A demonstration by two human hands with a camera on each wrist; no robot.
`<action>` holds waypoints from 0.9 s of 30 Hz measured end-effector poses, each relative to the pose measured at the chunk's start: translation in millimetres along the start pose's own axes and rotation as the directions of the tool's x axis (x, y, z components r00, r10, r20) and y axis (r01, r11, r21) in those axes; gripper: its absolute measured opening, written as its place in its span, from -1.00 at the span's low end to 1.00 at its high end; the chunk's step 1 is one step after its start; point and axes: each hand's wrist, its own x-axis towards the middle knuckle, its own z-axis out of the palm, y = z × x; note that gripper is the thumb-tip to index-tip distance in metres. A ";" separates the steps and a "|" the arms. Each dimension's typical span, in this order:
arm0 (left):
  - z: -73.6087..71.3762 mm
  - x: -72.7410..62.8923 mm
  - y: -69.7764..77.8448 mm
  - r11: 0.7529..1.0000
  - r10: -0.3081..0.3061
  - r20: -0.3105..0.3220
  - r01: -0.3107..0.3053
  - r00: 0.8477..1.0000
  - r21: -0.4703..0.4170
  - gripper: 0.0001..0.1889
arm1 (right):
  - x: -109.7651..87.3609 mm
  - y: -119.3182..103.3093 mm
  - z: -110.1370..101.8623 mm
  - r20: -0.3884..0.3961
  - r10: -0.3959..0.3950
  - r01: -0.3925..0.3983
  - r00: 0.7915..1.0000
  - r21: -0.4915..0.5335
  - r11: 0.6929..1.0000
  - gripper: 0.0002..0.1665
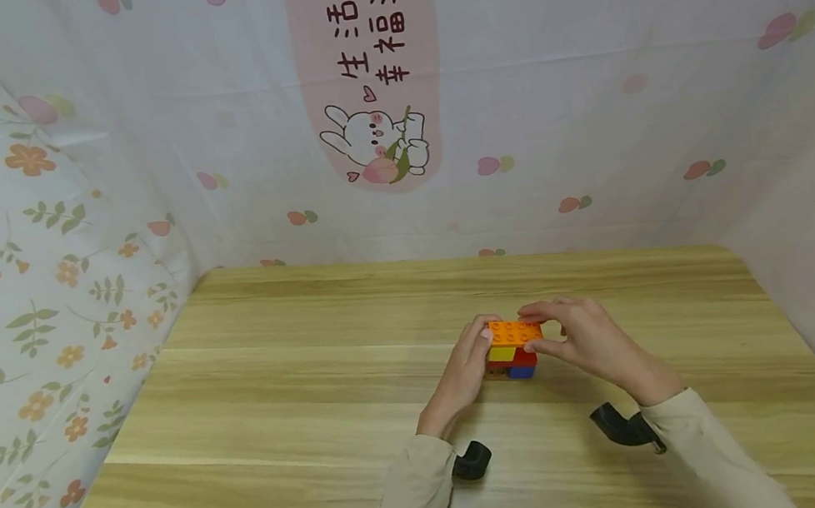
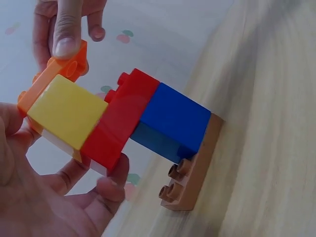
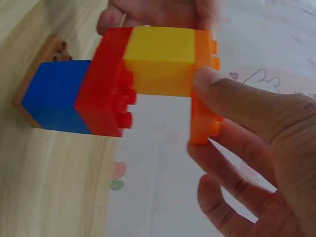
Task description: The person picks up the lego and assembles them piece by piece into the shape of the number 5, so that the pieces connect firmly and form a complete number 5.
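A tower of toy building bricks stands on the wooden table. From the bottom it has a brown brick (image 2: 197,177), a blue brick (image 2: 175,116), a red brick (image 2: 121,118), a yellow brick (image 2: 66,111) and an orange brick (image 1: 515,332). The yellow one sits under one end of the orange one, whose other end overhangs. My left hand (image 1: 462,369) holds the tower from the left side, its fingers curled behind the yellow and red bricks. From the right, my right hand (image 1: 594,342) pinches the orange brick between thumb and fingers.
The wood-grain table (image 1: 264,388) reaches back to a printed cloth (image 1: 549,104) with a rabbit drawing. Floral cloth (image 1: 41,287) hangs on the left. Black curved pieces (image 1: 472,460) show by both wrists.
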 end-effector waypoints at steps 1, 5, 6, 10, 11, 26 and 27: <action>-0.4 -0.1 0.3 1.000 -0.005 -0.001 0.005 1.000 0.004 -0.63 | -0.7 0.1 0.9 -0.013 -0.004 0.004 1.000 -0.008 1.000 -0.51; -2.2 -0.9 0.6 1.000 -0.016 0.002 0.016 1.000 0.010 -0.62 | -3.1 1.7 5.4 -0.065 -0.018 0.017 0.998 -0.009 1.000 -0.49; -2.6 -1.3 0.6 1.000 -0.018 0.005 0.018 1.000 0.010 -0.62 | -3.7 2.4 6.6 -0.076 -0.017 0.017 0.997 0.002 1.000 -0.49; -3.9 -2.5 1.8 0.999 -0.038 0.028 0.038 0.999 -0.007 -0.61 | -7.6 5.5 11.3 -0.122 0.003 0.004 0.993 0.060 0.998 -0.45; -4.2 -2.8 2.2 0.999 -0.044 0.030 0.044 0.999 -0.011 -0.60 | -8.9 6.4 12.6 -0.133 0.007 0.003 0.991 0.074 0.997 -0.45; -43.2 -20.4 2.3 0.536 0.387 0.216 -0.409 0.896 0.738 -0.02 | -60.6 14.3 29.0 -0.248 -0.350 0.300 0.903 -0.218 0.929 -0.01; -43.5 -18.6 1.8 0.463 0.398 0.279 -0.454 0.874 0.761 0.04 | -63.5 16.4 33.1 -0.202 -0.337 0.289 0.920 -0.234 0.928 0.03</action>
